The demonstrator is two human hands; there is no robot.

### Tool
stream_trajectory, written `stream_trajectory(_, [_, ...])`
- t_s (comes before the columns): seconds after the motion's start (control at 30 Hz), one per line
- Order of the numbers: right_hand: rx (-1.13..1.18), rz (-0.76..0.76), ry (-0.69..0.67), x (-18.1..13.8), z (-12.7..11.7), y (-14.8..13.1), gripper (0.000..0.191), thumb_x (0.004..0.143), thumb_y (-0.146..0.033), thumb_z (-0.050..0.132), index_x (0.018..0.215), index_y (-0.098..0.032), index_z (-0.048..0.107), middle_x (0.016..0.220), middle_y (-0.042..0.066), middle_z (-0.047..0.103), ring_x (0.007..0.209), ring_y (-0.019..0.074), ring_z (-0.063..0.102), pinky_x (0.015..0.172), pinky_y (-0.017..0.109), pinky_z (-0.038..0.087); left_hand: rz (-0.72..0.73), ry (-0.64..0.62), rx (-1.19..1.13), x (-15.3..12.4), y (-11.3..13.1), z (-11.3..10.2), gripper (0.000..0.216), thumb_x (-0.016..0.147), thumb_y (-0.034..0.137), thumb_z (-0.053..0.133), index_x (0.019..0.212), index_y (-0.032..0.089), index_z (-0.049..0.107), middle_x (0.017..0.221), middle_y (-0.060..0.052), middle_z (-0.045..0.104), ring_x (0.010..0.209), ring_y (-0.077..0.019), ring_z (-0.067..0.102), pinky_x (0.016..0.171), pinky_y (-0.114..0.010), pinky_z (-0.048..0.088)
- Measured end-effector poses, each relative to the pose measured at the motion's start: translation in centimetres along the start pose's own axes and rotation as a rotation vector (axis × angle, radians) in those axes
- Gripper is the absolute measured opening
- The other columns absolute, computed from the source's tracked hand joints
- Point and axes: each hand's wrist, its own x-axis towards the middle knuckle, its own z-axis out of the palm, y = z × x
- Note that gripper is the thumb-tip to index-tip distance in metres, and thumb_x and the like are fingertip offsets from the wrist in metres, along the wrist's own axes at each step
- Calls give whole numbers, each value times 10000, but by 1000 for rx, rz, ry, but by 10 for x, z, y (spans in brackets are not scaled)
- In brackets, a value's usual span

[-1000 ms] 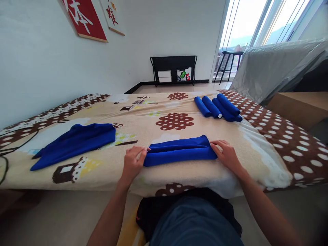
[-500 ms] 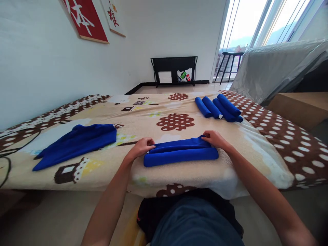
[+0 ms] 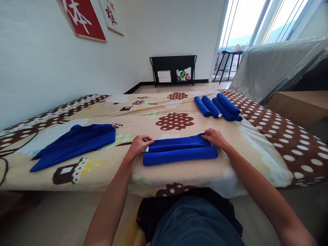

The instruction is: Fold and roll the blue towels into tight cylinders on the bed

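A blue cloth (image 3: 179, 151), folded into a long narrow strip, lies near the front edge of the bed (image 3: 192, 174). My left hand (image 3: 138, 144) pinches the far corner at the strip's left end, where a small white tag shows. At the right end my right hand (image 3: 215, 137) grips the far corner with curled fingers. The near half of the strip lies as a rounded fold.
A loose pile of blue cloth (image 3: 74, 142) lies at the left of the bed. Several rolled blue cloths (image 3: 217, 107) rest at the far right. A black rack (image 3: 173, 70) stands by the wall, a stool (image 3: 229, 63) by the window, and a plastic-covered shape (image 3: 276, 66) at right.
Both hands moved from the strip's ends up to its far corners and closed on them. The strip now looks narrower, with its near edge folded over.
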Motion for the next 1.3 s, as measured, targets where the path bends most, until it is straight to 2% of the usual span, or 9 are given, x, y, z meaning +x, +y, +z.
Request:
stream_trajectory(0.3, [-10, -1, 105, 3, 3, 0, 283, 904, -415, 533, 894, -180, 690, 775, 48, 659, 716, 170, 567, 673, 287, 390, -13, 121, 30, 12, -3, 8, 472, 705, 621, 638, 810, 169, 720, 720, -58, 710, 671, -192, 636, 624, -273, 451])
stream_trajectory(0.47, [-24, -2, 112, 2, 7, 0, 241, 907, -382, 550, 896, -181, 682, 769, 39, 650, 717, 168, 567, 671, 281, 388, 11, 134, 114, 12, -4, 16, 345, 726, 511, 643, 787, 181, 719, 775, -58, 700, 681, -184, 608, 678, -289, 457])
stream_trajectory(0.7, [-41, 6, 200, -7, -8, -13, 239, 898, -339, 606, 1039, -170, 699, 933, 79, 667, 845, 200, 611, 781, 319, 453, 66, 183, 216, 0, 20, 7, 255, 780, 390, 625, 879, 181, 732, 992, -100, 699, 970, -255, 634, 954, -392, 459])
stream_trajectory(0.77, [45, -108, 141, -13, -18, -33, 276, 934, -379, 577, 1098, -195, 702, 1042, 75, 689, 936, 195, 635, 857, 321, 476, 178, 36, 180, -13, 43, 4, 331, 865, 421, 563, 1053, 204, 728, 1130, -89, 707, 1102, -254, 627, 1030, -387, 441])
stream_trajectory(0.87, [240, -417, -179, -21, -22, -71, 372, 1012, -455, 447, 1225, -266, 687, 1246, 25, 680, 1153, 176, 623, 1004, 314, 471, 449, -359, 138, -32, 80, 16, 407, 961, 473, 472, 1254, 276, 673, 1295, -46, 681, 1263, -230, 585, 1081, -366, 435])
stream_trajectory(0.97, [220, -524, -416, -25, -12, -93, 450, 1035, -509, 358, 1342, -318, 627, 1375, -18, 615, 1326, 175, 531, 1099, 339, 434, 578, -460, 211, -37, 94, 40, 406, 980, 504, 460, 1286, 324, 657, 1353, -19, 651, 1288, -189, 584, 1063, -316, 457])
stream_trajectory(1.07, [93, -442, -439, -23, -3, -82, 479, 1025, -548, 359, 1373, -327, 605, 1441, -22, 554, 1375, 195, 488, 1122, 379, 422, 464, -421, 322, -32, 77, 48, 476, 999, 550, 381, 1334, 316, 624, 1445, -33, 567, 1365, -194, 512, 1110, -338, 401])
stream_trajectory(1.2, [7, -277, -362, -22, -10, -39, 517, 1024, -574, 325, 1376, -319, 607, 1486, 2, 502, 1378, 234, 487, 1129, 430, 414, 200, -349, 418, -30, 34, 25, 575, 995, 590, 323, 1443, 290, 522, 1563, -73, 406, 1472, -249, 355, 1171, -431, 298])
stream_trajectory(1.3, [-38, -184, -320, -26, -18, -20, 520, 1018, -566, 352, 1379, -292, 607, 1482, 33, 506, 1378, 265, 485, 1138, 467, 399, 130, -297, 442, -35, 18, 9, 601, 981, 601, 345, 1449, 266, 519, 1551, -89, 429, 1460, -251, 378, 1178, -423, 292])
